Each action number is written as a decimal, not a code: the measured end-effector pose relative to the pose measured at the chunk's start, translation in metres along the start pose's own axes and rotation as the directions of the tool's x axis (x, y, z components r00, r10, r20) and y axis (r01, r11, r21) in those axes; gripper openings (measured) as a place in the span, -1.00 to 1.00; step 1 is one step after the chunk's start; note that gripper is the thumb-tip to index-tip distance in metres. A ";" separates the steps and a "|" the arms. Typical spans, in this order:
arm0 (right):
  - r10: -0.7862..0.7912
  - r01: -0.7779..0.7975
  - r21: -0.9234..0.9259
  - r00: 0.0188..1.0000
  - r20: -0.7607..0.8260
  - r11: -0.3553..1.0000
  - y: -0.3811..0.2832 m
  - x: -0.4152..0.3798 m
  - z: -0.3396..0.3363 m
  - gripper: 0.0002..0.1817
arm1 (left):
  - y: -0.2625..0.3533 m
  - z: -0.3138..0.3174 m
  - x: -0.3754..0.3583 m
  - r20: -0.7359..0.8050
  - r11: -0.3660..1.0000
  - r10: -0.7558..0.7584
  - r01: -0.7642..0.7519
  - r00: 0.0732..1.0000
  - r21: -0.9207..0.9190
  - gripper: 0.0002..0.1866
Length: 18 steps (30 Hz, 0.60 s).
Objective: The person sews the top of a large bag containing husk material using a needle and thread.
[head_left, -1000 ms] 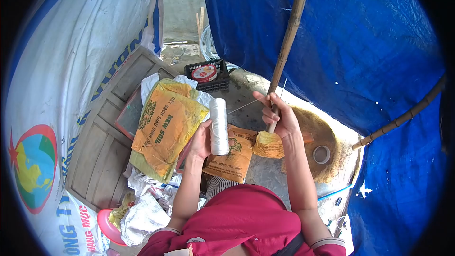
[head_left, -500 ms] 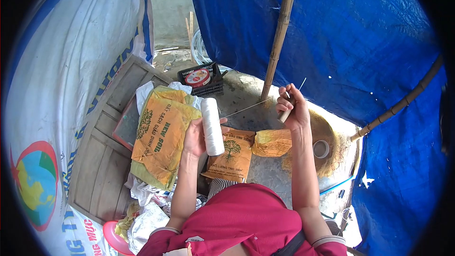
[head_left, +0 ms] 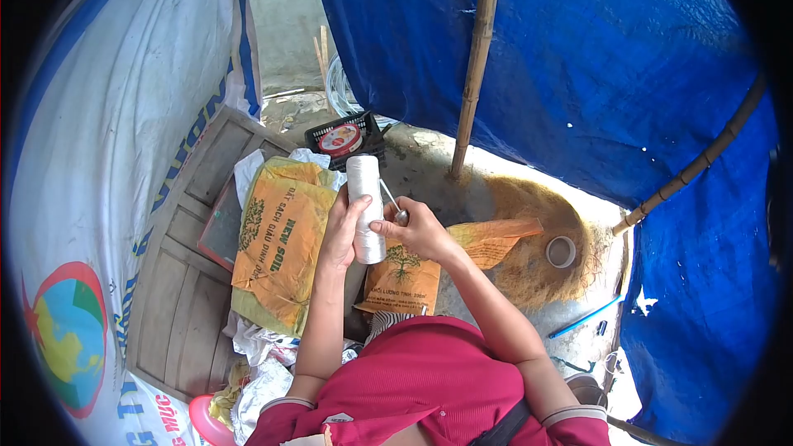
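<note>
Upright in front of me is a spool of white thread (head_left: 363,177), with my left hand (head_left: 334,235) closed round its left side. My right hand (head_left: 420,231) is closed on an awl (head_left: 388,192), whose thin metal shaft points up and left beside the spool. Most of the awl's handle is hidden by my fingers. The right thumb reaches the spool's lower right side. Below my hands lies an orange printed soil bag (head_left: 402,285), and a yellow-and-orange bag (head_left: 285,239) rests to the left.
A black crate (head_left: 376,144) with a round red-and-white tin (head_left: 340,139) stands at the back. A bamboo pole (head_left: 475,74) rises before the blue tarp (head_left: 595,58). A roll of tape (head_left: 561,252) lies right on brown grains. Wooden panels (head_left: 186,281) lean left.
My right hand has come down and left with the awl, from well apart to against the spool. The thread stretched between the hands before no longer shows. The left hand still holds the spool.
</note>
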State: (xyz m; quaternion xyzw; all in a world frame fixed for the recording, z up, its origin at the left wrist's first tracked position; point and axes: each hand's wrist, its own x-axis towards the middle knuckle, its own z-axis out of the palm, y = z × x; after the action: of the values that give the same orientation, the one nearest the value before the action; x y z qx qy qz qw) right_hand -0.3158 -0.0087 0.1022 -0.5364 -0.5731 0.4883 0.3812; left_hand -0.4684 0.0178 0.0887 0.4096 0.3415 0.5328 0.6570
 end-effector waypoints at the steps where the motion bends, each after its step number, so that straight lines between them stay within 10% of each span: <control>1: -0.003 0.003 0.000 1.000 0.008 1.000 -0.005 -0.001 -0.001 -0.58 | 0.004 -0.002 0.000 -0.007 1.000 0.004 -0.004 1.000 0.001 -0.53; 4: 0.127 -0.133 0.374 0.991 0.042 0.918 -0.005 0.004 -0.001 -0.77 | 0.010 -0.011 -0.003 0.022 0.986 -0.127 0.129 0.992 -0.102 -0.55; 18: 0.118 -0.167 0.415 0.983 0.142 0.895 0.004 0.010 0.001 -0.73 | 0.005 -0.008 -0.003 -0.039 0.998 -0.060 0.060 0.997 0.005 -0.58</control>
State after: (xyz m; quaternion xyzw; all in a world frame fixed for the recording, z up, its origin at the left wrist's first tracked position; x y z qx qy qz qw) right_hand -0.3172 0.0008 0.0977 -0.4526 -0.4329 0.6574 0.4191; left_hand -0.4780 0.0172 0.0904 0.3907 0.3679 0.5197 0.6648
